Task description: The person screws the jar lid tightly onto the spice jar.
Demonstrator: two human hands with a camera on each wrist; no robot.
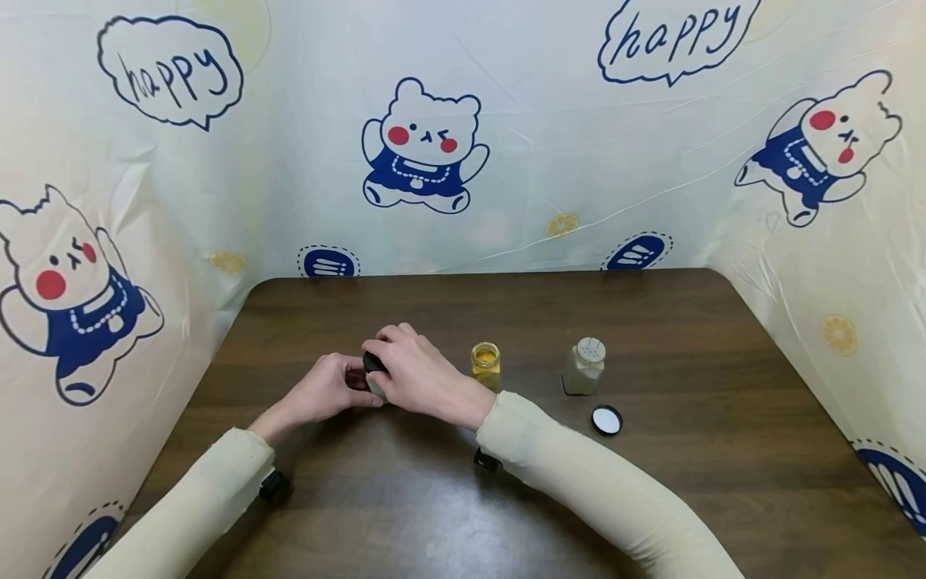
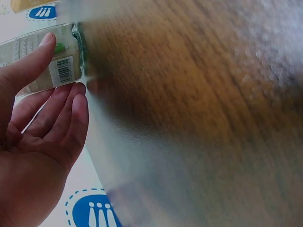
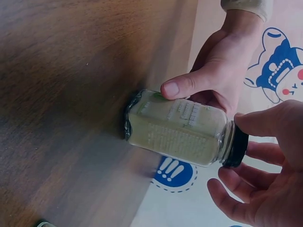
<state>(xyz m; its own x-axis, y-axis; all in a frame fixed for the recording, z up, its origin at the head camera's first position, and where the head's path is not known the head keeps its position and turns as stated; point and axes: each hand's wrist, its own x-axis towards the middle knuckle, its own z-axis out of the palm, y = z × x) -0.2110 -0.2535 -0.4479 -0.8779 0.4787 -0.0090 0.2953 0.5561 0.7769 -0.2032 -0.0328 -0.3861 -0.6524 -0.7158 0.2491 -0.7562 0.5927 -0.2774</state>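
A square glass spice jar (image 3: 177,130) with pale powder inside and a black cap (image 3: 238,146) stands on the left part of the table. My left hand (image 1: 325,390) grips its body, thumb over the printed side and fingers behind, low near the base. A barcode label shows on the jar (image 2: 66,71) in the left wrist view. My right hand (image 1: 423,374) pinches the black cap from above, thumb on one side and fingertips on the other. In the head view the hands hide most of this jar.
A smaller open jar of yellow powder (image 1: 486,366) stands just right of my right hand. Farther right is a glass shaker jar (image 1: 583,370) with a perforated top. In front of it a black lid (image 1: 606,420) lies with its white lining up. Printed curtains border the brown table (image 1: 687,498).
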